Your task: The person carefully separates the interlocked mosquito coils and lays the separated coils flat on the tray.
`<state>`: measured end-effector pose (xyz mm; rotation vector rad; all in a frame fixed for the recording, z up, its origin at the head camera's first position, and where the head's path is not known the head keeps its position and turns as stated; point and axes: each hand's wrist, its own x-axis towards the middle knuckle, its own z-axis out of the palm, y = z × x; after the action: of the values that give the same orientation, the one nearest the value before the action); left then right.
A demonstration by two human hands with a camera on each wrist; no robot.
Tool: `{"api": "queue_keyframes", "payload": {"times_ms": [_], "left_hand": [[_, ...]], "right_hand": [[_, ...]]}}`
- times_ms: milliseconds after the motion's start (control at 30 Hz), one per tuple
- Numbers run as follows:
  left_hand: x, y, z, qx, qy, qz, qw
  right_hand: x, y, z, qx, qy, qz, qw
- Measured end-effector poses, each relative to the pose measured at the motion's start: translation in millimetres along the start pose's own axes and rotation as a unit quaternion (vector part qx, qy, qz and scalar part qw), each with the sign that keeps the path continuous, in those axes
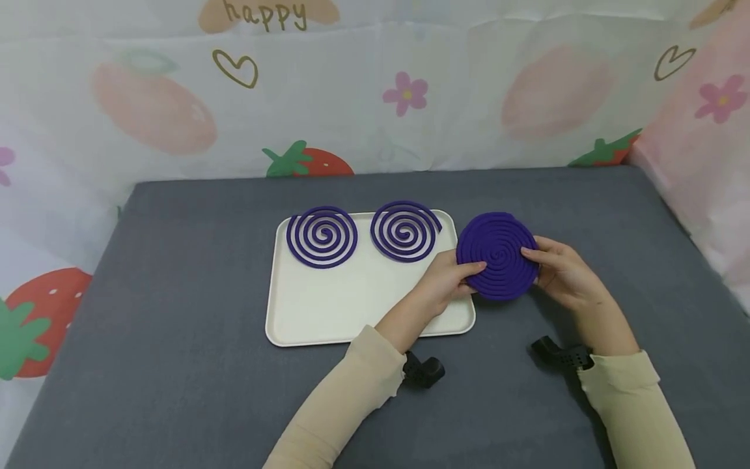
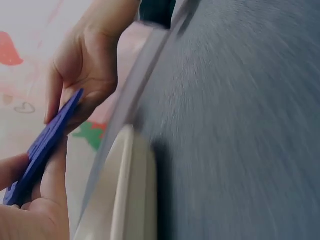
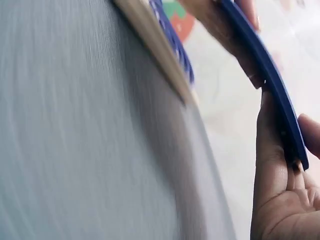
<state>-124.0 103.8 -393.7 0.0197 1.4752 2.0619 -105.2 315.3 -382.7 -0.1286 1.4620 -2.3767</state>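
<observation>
A tightly wound purple mosquito coil disc (image 1: 497, 257) is held up off the right end of the white tray (image 1: 351, 312). My left hand (image 1: 442, 281) pinches its lower left edge, thumb on the face and fingers behind. On the opposite edge, my right hand (image 1: 565, 273) grips it the same way. Both wrist views show the disc edge-on and thin, with the left-hand fingers (image 2: 52, 185) under it. Two single open-wound purple coils, a left coil (image 1: 322, 238) and a right coil (image 1: 405, 232), lie along the tray's back rim, slightly overhanging it.
The tray stands on a grey cloth-covered table (image 1: 176, 293), whose back edge meets a printed curtain (image 1: 457, 85) with fruit and flowers. Black wrist-camera mounts (image 1: 424, 371) hang at both wrists, low over the cloth.
</observation>
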Motion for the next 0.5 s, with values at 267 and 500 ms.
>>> {"api": "queue_keyframes", "payload": {"times_ms": [267, 500], "left_hand": [[-30.5, 13.5, -55.0, 0.019, -0.008, 0.036, 0.9991], [-43.4, 15.2, -78.4, 0.002, -0.004, 0.047, 0.9989]], "right_hand": [[13.1, 19, 46, -0.063, -0.016, 0.000, 0.9979], [19.4, 29, 69, -0.086, -0.010, -0.002, 0.9962]]}}
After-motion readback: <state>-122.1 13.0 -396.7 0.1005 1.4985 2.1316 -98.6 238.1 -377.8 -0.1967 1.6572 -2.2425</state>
